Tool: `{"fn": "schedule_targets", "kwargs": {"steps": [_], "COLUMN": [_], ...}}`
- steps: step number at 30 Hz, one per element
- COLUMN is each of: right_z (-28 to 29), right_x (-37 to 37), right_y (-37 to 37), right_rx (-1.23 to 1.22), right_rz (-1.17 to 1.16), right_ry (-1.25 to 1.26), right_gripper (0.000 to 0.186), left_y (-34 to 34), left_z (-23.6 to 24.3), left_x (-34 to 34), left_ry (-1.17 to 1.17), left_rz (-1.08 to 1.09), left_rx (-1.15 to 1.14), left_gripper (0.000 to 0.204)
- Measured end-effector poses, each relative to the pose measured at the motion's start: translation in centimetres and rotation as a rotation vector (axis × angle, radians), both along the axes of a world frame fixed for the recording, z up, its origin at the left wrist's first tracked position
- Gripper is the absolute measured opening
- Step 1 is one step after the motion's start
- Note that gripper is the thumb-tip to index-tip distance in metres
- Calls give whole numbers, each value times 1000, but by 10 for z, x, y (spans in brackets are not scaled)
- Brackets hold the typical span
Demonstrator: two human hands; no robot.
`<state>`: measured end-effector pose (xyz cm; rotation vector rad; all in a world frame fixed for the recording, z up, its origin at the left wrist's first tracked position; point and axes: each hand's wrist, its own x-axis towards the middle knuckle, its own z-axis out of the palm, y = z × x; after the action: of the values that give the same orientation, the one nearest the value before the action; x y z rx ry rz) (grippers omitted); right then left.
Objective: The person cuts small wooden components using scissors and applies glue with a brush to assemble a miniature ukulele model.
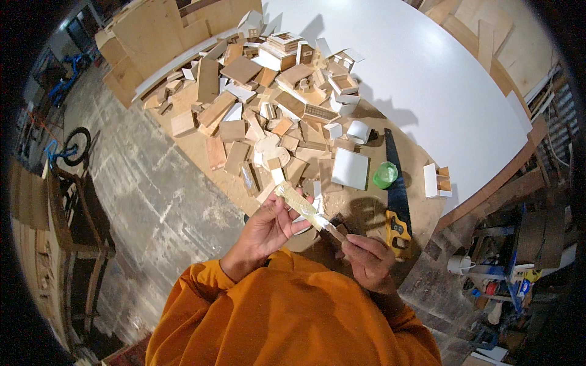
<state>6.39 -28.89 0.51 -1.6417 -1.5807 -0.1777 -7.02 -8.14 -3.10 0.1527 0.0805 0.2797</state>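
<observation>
My left hand (268, 226) is closed on a pale wooden strip (296, 201) smeared with white stuff and held at a slant over the workbench. My right hand (369, 259) grips a thin stick (336, 232), whose white-coated tip touches the strip's lower end. A dark object, too hidden to name, lies beneath them. Beyond my hands is a jumbled pile of wooden offcuts (241, 70) and small box shapes. A white square piece (350, 168) lies beside a green container (385, 175). A hand saw (397, 232) with a yellow handle lies to the right, its blade pointing away.
A large white board (427, 73) covers the back right, with a small open wooden box (437, 180) near it. Plywood sheets (143, 43) line the back left. A wooden frame (79, 244) and blue bicycle (76, 146) are left; a cluttered rack (500, 268) is right.
</observation>
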Motion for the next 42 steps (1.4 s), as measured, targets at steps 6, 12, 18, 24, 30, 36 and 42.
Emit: {"fn": "schedule_targets", "kwargs": {"steps": [6,12,18,24,30,36,42], "right_z": [12,-5,-1,-9,-10,7,-7], "right_x": [-11,-14,-13,-8,0,6,5], "right_y": [2,3,12,9,4,12,20], "right_rx": [-26,13,-91,-233,-312,-168,-279], "right_rz": [-134,-103,-171,-151,-133,-209,-162], "right_ry": [777,1232,1334,1349,1454,1560,1454], "right_gripper": [18,20,21,22,21,18,17], "left_y": [-4,-6,-6,-6,-5,-4,-6], "left_z": [-5,-4,-2,-2,-6,-9,-5], "left_x": [3,6,4,4,6,8,8], "left_ry": [-30,-40,-37,-40,-33,-43,-25], "left_rz": [-33,-53,-40,-25,-21,-56,-56], "left_rx": [21,10,15,47,57,99,142], "left_gripper": [35,33,33,32,34,36,38]}}
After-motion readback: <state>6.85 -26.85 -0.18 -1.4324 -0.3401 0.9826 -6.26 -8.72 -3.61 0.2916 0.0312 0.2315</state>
